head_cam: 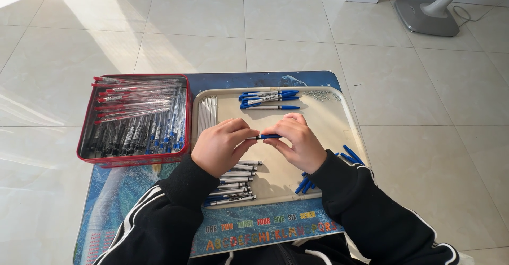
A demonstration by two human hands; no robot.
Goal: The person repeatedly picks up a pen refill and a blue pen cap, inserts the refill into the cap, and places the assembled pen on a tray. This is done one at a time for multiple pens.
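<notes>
Both hands pinch one blue pen (268,136): left hand (220,146), right hand (297,140). Few finished pens (269,99) up top, plenty of barrels (233,185) left.

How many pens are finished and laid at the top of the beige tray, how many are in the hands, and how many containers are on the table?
Finished blue pens at the tray's top: 4
Pen held between left hand and right hand: 1
Red tin: 1
Beige tray: 1
Total: 7
</notes>
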